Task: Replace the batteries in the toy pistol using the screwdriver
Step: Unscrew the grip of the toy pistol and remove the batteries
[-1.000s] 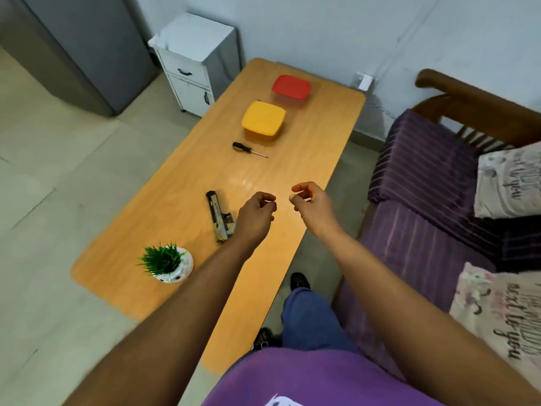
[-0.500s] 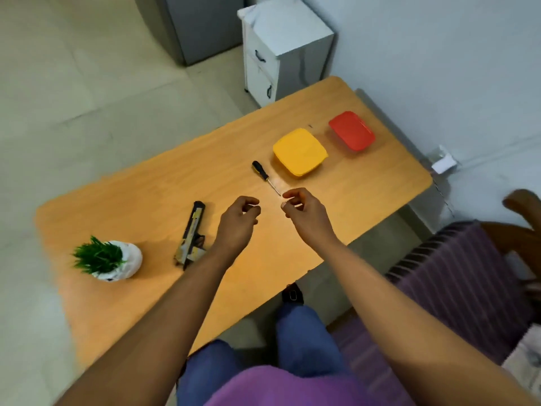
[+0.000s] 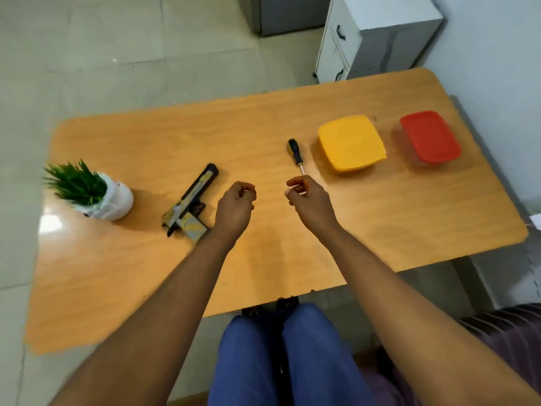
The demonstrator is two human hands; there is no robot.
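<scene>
Both hands unchanged since earlier frame, only viewpoint swings. Left hand (image 3: 236, 206) and right hand (image 3: 309, 200) curled, gripping nothing visible. Toy pistol (image 3: 188, 208) beside left hand, screwdriver (image 3: 295, 153) untouched on table (image 3: 409, 218). Task apparently not started.

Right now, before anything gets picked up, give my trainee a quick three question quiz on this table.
1. True or false: the screwdriver lies between the toy pistol and the yellow container.
2. Which thing sits nearest the table's left end? A potted plant, B red container, C screwdriver.
3. Fill in: neither the left hand nor the right hand holds a ____.

Key: 1 true; 2 A; 3 tool.
</scene>
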